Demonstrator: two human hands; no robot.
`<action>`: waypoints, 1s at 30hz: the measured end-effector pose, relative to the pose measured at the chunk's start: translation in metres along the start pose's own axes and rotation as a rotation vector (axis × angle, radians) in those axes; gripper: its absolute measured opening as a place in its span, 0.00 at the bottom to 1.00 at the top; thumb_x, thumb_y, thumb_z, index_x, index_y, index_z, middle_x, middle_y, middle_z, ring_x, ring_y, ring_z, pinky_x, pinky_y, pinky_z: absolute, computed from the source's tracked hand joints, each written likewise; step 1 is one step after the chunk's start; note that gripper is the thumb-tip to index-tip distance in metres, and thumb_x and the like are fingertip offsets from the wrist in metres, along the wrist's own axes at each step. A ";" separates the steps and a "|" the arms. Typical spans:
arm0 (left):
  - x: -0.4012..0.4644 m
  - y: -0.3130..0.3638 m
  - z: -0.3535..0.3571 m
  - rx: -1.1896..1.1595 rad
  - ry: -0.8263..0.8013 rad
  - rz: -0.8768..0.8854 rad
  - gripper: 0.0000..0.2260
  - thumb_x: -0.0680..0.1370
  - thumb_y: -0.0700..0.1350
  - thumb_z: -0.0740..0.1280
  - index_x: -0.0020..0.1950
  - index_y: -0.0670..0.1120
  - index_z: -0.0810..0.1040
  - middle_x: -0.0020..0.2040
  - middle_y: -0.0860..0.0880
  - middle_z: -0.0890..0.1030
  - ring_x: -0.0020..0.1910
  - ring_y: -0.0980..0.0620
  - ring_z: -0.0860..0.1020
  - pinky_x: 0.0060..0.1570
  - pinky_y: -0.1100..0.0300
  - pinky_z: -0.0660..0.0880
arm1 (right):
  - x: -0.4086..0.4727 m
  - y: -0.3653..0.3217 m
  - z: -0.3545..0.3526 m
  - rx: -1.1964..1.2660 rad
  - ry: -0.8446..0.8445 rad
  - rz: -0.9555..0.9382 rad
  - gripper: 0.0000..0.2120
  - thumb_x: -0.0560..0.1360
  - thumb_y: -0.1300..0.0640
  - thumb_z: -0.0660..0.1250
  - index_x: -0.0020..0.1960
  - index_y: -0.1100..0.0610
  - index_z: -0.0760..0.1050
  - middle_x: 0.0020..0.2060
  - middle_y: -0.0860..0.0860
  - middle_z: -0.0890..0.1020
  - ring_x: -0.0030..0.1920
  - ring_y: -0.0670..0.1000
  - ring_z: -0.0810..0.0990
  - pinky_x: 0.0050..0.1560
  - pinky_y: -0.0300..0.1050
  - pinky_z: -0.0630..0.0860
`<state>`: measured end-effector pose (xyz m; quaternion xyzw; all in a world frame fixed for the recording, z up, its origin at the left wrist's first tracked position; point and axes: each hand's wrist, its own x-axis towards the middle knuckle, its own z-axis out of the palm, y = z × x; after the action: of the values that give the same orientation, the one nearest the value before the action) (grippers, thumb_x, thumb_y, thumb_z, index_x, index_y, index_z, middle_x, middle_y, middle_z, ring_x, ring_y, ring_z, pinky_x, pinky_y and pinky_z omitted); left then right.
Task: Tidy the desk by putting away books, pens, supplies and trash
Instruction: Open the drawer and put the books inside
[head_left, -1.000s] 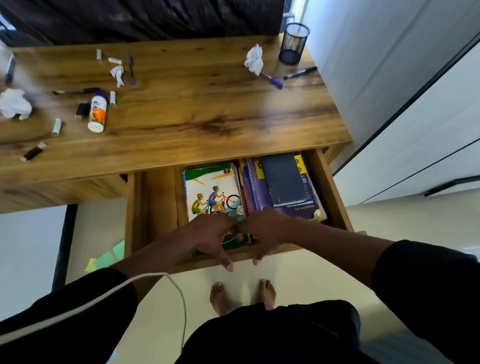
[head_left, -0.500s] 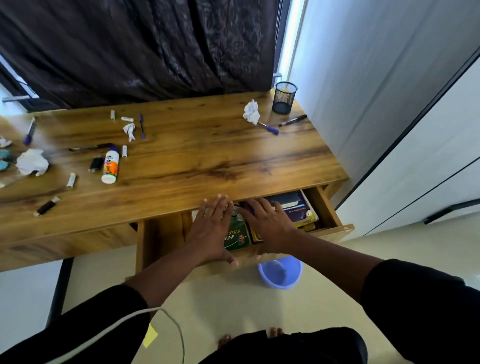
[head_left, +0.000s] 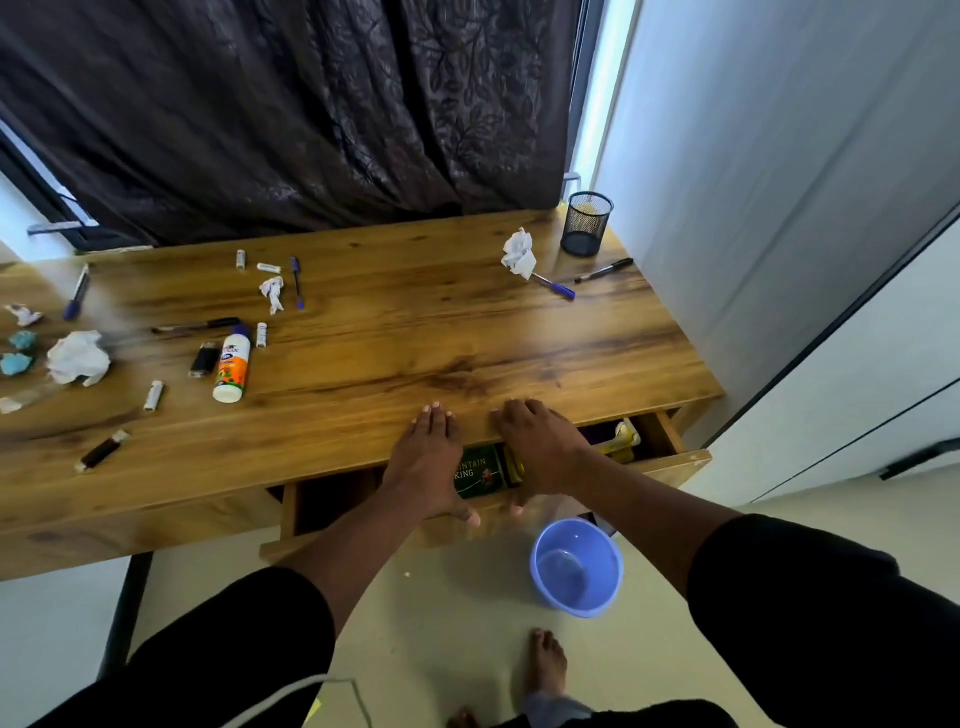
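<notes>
Since the earlier frames the wooden pull-out drawer (head_left: 670, 464) has slid most of the way under the wooden desk (head_left: 395, 332), and both hands have travelled forward with it. Now the left hand (head_left: 427, 457) and the right hand (head_left: 540, 451) lie flat over the drawer's front part, fingers straight and spread, fingertips reaching the desk edge, thumbs hanging over the drawer front; neither holds anything. Between them shows a dark green book cover (head_left: 478, 472) inside the drawer, with the readable fragments "NTAIN" and "KING"; further books lie to the right, mostly hidden by the right hand and the desk top.

On the desk a white glue bottle with an orange label (head_left: 231, 366) lies on its side; its brand text is too blurred to read. Near it lie a black lighter-like object (head_left: 203, 359), a black pen (head_left: 195, 326), small white tubes and a large crumpled white paper (head_left: 78, 357). At the far right stand a black mesh pen cup (head_left: 587, 223), a crumpled white tissue (head_left: 519, 254), a blue pen (head_left: 555, 287) and a black marker (head_left: 603, 270). Just below the drawer, a light blue plastic bucket (head_left: 576, 567) stands on the floor, by a bare foot (head_left: 543, 665).
</notes>
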<state>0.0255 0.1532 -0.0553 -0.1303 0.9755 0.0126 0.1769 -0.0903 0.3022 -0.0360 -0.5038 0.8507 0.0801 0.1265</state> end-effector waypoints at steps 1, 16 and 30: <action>0.001 0.001 -0.003 0.007 -0.007 -0.003 0.70 0.59 0.73 0.77 0.82 0.37 0.42 0.83 0.36 0.43 0.83 0.39 0.45 0.81 0.47 0.50 | 0.000 0.001 -0.001 0.001 0.001 -0.001 0.60 0.55 0.33 0.82 0.76 0.55 0.59 0.68 0.56 0.68 0.67 0.58 0.70 0.66 0.56 0.74; 0.022 0.013 -0.032 0.130 -0.069 -0.086 0.38 0.71 0.63 0.76 0.73 0.43 0.69 0.69 0.42 0.75 0.67 0.44 0.75 0.58 0.53 0.78 | 0.007 -0.002 -0.003 0.011 0.122 0.028 0.32 0.70 0.41 0.75 0.69 0.52 0.70 0.61 0.53 0.75 0.57 0.56 0.78 0.54 0.51 0.80; 0.037 0.018 -0.042 0.225 -0.023 -0.079 0.19 0.77 0.53 0.73 0.65 0.49 0.76 0.58 0.49 0.82 0.60 0.47 0.80 0.57 0.53 0.79 | 0.025 0.008 -0.005 -0.062 0.171 -0.025 0.24 0.76 0.41 0.70 0.65 0.54 0.75 0.59 0.54 0.77 0.51 0.59 0.83 0.44 0.51 0.78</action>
<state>-0.0270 0.1588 -0.0295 -0.1477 0.9628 -0.1025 0.2019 -0.1095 0.2833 -0.0387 -0.5230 0.8492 0.0616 0.0389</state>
